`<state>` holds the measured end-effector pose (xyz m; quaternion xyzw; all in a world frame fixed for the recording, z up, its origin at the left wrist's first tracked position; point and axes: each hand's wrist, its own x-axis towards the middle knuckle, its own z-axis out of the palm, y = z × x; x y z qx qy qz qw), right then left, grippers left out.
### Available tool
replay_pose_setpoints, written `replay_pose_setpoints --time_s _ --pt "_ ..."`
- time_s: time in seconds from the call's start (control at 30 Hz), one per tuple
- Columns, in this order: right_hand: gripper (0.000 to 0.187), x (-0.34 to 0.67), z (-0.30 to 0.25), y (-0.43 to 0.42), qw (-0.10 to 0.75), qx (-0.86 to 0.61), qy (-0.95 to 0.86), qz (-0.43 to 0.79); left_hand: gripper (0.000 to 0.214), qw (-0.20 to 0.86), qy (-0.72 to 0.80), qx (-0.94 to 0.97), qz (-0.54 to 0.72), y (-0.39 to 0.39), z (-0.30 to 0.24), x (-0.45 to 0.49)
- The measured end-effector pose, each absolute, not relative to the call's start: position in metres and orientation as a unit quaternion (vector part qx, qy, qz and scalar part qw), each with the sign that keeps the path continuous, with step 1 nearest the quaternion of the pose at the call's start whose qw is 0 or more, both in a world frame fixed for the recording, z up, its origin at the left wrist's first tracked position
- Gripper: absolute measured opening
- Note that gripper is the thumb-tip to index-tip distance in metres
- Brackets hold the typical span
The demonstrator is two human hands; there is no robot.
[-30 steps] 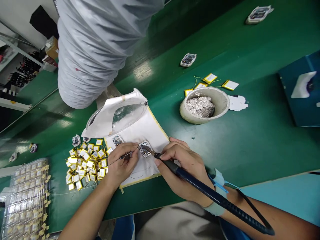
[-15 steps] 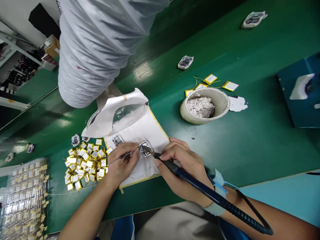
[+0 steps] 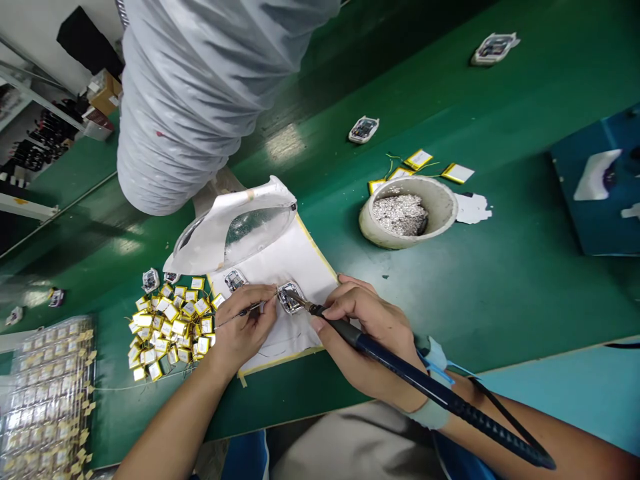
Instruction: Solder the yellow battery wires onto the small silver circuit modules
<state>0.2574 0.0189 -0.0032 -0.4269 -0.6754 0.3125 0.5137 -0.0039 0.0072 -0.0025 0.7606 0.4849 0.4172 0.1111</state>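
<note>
Green bench (image 3: 500, 287), iron and tool at one small case

The case (image 3: 291, 297) lies open side up on a white sheet (image 3: 315, 260). It looks light and stiff, with fragile parts inside; its rim seems the safest hold, away from the exposed board. The right hand (image 3: 380, 327) is closed round the iron (image 3: 345, 330), whose tip reaches over the case. The left hand (image 3: 240, 333), just left of the case, pinches a thin dark tool (image 3: 251, 309), perhaps tweezers. Farther left of the case sit heaped batteries (image 3: 170, 327); beyond it is a clear-windowed shield (image 3: 200, 243); right of and beyond it, a bowl (image 3: 445, 207). Since half a second ago, hands, iron and case have barely changed, while the loose cases (image 3: 364, 130) far beyond the case have shifted leftward.
</note>
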Motion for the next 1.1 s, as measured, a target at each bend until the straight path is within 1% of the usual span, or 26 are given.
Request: replay_pose_setpoints --time_s 0.13,0.87,1.1 --pt "0.022 0.2579 -0.0032 0.0182 0.510 -0.429 -0.676 0.314 0.008 0.114 0.490 0.750 0.430 0.0073 -0.0025 -0.0018" --pt "0.023 0.2577 -0.0023 0.0205 0.503 -0.416 -0.694 0.305 0.012 0.117 0.497 0.749 0.422 0.0065 -0.0046 -0.0044" --pt "0.020 0.2578 -0.0065 0.0173 0.524 -0.450 -0.651 0.314 0.007 0.111 0.501 0.748 0.421 0.0063 -0.0063 -0.0048"
